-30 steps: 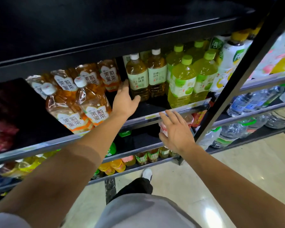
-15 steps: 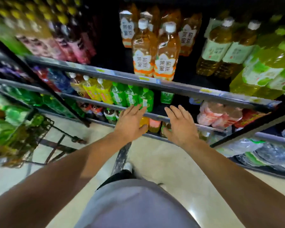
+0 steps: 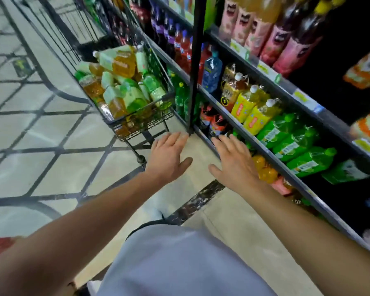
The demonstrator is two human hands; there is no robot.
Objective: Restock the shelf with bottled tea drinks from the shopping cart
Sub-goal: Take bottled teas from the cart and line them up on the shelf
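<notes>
A black wire shopping cart [image 3: 137,122] stands on the floor ahead and to the left, heaped with bottled tea drinks [image 3: 120,82] with amber and green contents and pale labels. My left hand [image 3: 169,154] hovers just below the cart's near corner, fingers straight and spread, holding nothing. My right hand [image 3: 233,161] is beside it, also flat and empty, in front of the lowest shelves. The shelf unit [image 3: 265,82] runs along the right, filled with bottles.
A black upright post [image 3: 193,67] of the shelving stands between cart and shelves. Green bottles [image 3: 291,137], yellow bottles [image 3: 250,110] and pink bottles [image 3: 259,33] line the shelves. Tiled floor [image 3: 41,129] with dark lines spreads left. My grey shorts fill the bottom.
My view has swung left from the tea shelf toward the cart. Both hands have dropped away from the shelf and now hover side by side near the cart's corner.
</notes>
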